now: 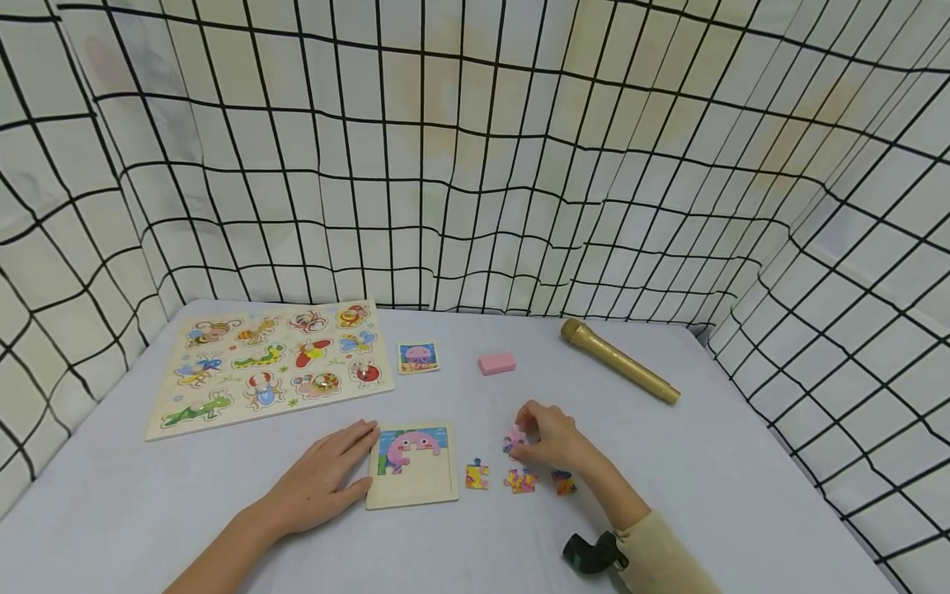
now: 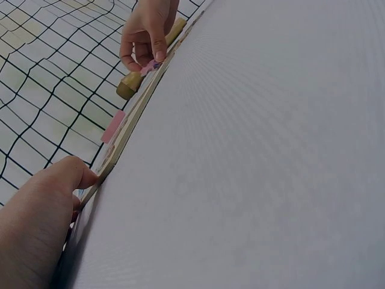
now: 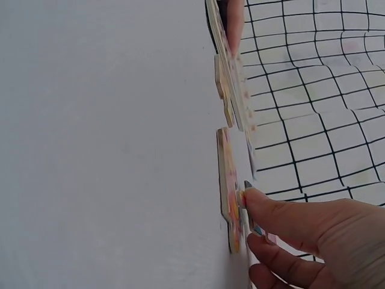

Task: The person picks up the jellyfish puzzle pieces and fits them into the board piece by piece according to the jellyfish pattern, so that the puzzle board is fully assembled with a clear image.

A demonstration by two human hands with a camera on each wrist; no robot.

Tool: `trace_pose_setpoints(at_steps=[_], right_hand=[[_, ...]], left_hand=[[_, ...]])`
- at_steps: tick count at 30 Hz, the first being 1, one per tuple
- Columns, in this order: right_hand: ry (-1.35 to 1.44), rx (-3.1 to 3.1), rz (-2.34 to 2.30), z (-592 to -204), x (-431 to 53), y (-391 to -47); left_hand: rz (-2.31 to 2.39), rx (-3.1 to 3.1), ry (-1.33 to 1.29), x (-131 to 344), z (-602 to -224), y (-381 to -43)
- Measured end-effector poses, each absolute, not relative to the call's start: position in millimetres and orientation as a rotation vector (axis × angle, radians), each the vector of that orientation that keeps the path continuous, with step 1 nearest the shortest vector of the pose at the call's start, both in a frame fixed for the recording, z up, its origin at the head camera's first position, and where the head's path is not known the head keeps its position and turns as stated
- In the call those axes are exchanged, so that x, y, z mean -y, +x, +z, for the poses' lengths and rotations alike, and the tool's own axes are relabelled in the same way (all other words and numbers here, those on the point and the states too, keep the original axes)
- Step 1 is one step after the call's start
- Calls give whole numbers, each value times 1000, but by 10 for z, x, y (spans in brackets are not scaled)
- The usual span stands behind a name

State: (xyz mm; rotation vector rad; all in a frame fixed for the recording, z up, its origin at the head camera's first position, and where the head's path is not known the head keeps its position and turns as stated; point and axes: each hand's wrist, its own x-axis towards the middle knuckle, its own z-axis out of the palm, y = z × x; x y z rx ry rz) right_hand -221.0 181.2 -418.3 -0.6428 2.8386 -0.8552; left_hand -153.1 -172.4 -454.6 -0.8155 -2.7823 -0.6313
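My left hand (image 1: 326, 474) lies at the left side of a small wooden puzzle tray (image 1: 411, 499), its fairly straight fingers and thumb touching the frame. The tray's upper part shows a pink octopus picture; the lower part is bare wood. To the right, my right hand (image 1: 555, 437) pinches a pink-purple puzzle piece (image 1: 514, 440) between thumb and fingers. Below that hand lie a yellow puzzle piece (image 1: 477, 475), a pink-and-yellow piece (image 1: 521, 481) and an orange-and-dark piece (image 1: 564, 483). In the right wrist view, the thumb (image 3: 283, 211) partly hides the held piece.
A large wooden insect puzzle board (image 1: 275, 363) fills the back left. Beside it are a small octopus picture card (image 1: 419, 357), a pink block (image 1: 496, 363) and a gold microphone (image 1: 619, 361). A black curved object (image 1: 591, 553) sits by the right sleeve. Black netting (image 1: 445, 165) surrounds the table.
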Motion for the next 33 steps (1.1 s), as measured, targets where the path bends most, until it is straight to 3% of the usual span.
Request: trace_pose_setpoints(at_steps=[14, 33], right_hand=[[-947, -2807, -979, -4267, -1754, -2221], [-995, -2736, -1067, -4224, -1471, -2223]], left_hand=[[-629, 2795, -811, 1715, -4533, -1533], [-629, 2789, -812, 1725, -4555, -1545]])
